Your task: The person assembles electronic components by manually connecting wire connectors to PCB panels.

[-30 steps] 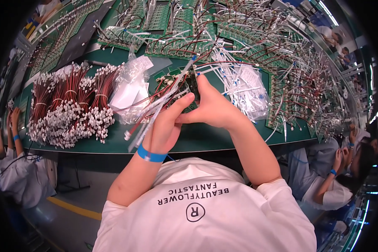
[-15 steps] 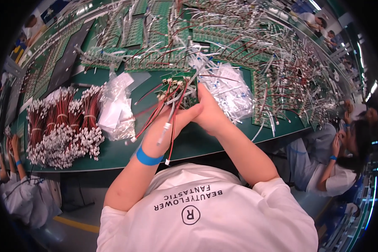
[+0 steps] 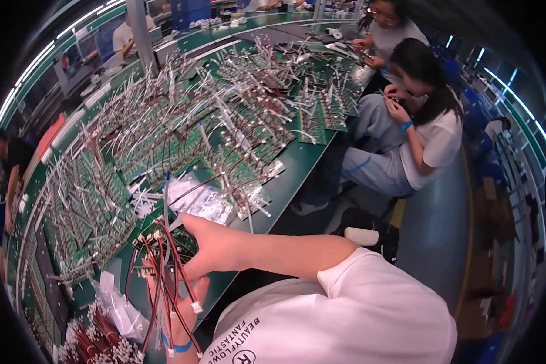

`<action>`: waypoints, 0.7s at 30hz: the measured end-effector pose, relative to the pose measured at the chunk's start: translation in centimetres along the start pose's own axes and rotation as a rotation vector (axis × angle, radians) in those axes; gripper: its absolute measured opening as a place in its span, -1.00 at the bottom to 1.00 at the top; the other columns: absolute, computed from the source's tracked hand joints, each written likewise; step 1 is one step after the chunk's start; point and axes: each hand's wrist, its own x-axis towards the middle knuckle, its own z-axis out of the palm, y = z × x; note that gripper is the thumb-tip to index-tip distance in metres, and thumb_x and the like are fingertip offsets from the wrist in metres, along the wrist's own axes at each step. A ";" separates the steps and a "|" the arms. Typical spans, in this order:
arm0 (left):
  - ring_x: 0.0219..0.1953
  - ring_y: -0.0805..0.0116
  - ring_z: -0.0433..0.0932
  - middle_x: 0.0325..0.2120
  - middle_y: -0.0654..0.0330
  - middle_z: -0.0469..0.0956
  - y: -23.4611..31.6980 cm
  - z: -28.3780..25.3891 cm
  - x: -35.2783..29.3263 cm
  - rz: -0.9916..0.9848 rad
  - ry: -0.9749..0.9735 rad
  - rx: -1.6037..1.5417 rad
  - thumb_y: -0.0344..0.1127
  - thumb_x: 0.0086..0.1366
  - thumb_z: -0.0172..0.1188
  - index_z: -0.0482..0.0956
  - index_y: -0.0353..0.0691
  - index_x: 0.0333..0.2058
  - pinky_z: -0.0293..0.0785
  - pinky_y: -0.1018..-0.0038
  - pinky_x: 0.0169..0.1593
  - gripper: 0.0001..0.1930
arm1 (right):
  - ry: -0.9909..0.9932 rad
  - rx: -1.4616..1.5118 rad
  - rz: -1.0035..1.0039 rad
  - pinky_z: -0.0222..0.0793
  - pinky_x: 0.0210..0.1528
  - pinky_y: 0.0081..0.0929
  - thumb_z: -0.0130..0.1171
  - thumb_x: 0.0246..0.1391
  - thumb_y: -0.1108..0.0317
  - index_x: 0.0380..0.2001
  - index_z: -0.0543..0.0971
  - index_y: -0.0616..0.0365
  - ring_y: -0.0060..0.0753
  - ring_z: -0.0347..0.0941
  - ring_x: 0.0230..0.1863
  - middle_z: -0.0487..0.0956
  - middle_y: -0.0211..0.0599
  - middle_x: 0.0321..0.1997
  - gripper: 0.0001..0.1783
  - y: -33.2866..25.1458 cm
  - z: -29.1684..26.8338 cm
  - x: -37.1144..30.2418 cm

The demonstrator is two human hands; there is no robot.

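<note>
A small stack of green circuit boards (image 3: 158, 227) with cream connectors is held between my two hands, above the near edge of the bench. Red and black wire leads (image 3: 162, 285) with white plugs hang from it across my left hand (image 3: 193, 297), which grips from below and is partly covered by them. A blue band (image 3: 177, 345) circles my left wrist. My right hand (image 3: 215, 246) closes round the boards' right side, thumb and fingers pressed on them. Just beyond lies a clear plastic bag (image 3: 203, 200) of white-and-blue cable pieces.
Many green boards with attached wires (image 3: 164, 139) cover the bench. Bundled red wire leads (image 3: 97, 340) and another clear bag (image 3: 122, 312) lie at the near left. Two seated co-workers (image 3: 428, 139) work along the right edge. A grey post (image 3: 142, 36) stands at the far left.
My view has swung toward the right, so the boards and hands now appear lower and further left. Both hands still hold the boards. Co-workers at the right have come into fuller view.
</note>
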 end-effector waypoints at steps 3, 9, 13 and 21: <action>-0.06 0.35 0.38 -0.08 0.15 0.39 -1.7 0.3 1.0 -0.333 -0.025 -0.867 -0.56 0.04 0.23 0.26 -0.28 0.05 0.22 0.39 0.09 -0.44 | -0.015 0.058 -0.140 0.31 -0.06 -0.50 0.28 -0.36 0.52 -0.03 0.26 0.34 -0.45 0.36 -0.12 0.45 -0.19 -0.16 -0.30 -0.2 -1.1 -1.0; 0.00 0.29 0.35 -0.01 0.11 0.33 -2.7 2.2 4.3 -0.185 0.002 -0.752 -0.45 0.03 0.25 0.18 -0.25 0.11 0.24 0.38 0.09 -0.35 | -0.058 0.045 -0.293 0.31 -0.04 -0.51 0.27 -0.33 0.53 0.05 0.20 0.29 -0.48 0.35 -0.10 0.42 -0.23 -0.12 -0.23 -2.2 -3.7 -3.6; 0.05 0.25 0.31 0.04 0.07 0.28 -2.8 3.3 5.0 -0.077 0.045 -0.653 -0.36 0.03 0.26 0.12 -0.23 0.16 0.26 0.38 0.09 -0.28 | 0.032 -0.061 -0.320 0.32 -0.05 -0.52 0.28 -0.33 0.52 0.07 0.19 0.26 -0.49 0.35 -0.08 0.42 -0.23 -0.10 -0.21 -2.4 -5.1 -4.2; 0.19 0.21 0.20 0.18 0.06 0.15 -3.1 2.1 5.6 0.137 0.068 -0.227 -0.23 -0.04 0.30 0.06 -0.21 0.21 0.18 0.33 0.18 -0.15 | 0.104 0.050 -0.158 -0.05 0.25 -0.41 0.47 -0.42 0.22 0.13 0.12 0.39 -0.25 0.14 0.19 0.30 -0.03 0.12 0.05 -3.5 -7.2 -4.3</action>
